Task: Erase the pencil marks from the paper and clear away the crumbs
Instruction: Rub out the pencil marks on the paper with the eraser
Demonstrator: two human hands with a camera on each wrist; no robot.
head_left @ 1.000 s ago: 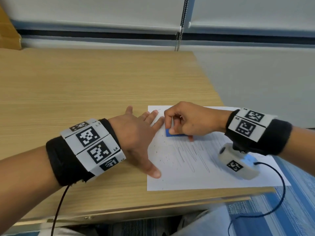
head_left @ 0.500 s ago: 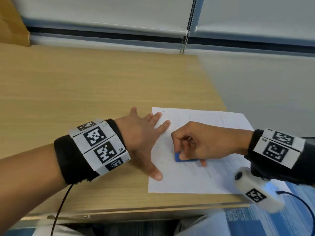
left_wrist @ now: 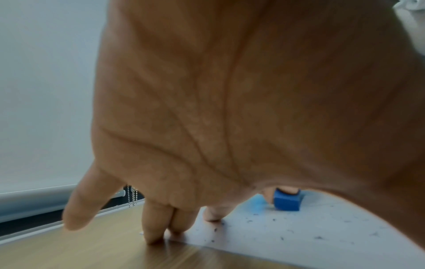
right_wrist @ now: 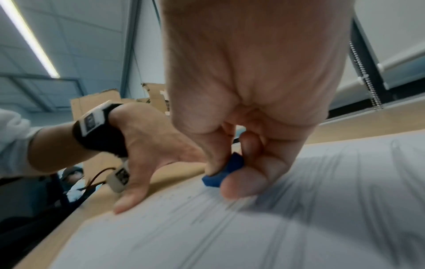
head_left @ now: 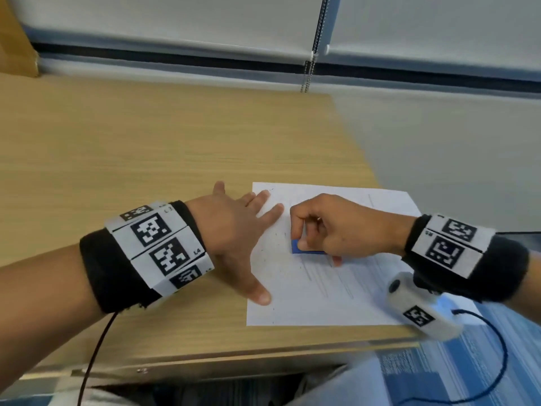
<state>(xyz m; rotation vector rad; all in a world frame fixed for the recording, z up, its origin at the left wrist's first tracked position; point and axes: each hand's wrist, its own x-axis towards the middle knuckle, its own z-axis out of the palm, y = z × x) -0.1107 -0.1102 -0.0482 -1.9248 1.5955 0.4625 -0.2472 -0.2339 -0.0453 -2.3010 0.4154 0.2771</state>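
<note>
My right hand (head_left: 336, 227) pinches the small, soft-looking eraser (head_left: 304, 248) by its sides; my left hand (head_left: 234, 230), fingers spread, pins the flimsy paper (head_left: 322, 306) flat.

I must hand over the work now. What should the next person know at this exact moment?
Left hand: flat, fingers spread, pressing the paper's left edge to the desk.
Right hand: pinching the blue eraser against the sheet.
Done: the part near the left hand looks mostly rubbed clean.
Left: pencil lines remain toward the near edge; crumbs lie scattered on the paper and are not yet cleared.
</note>
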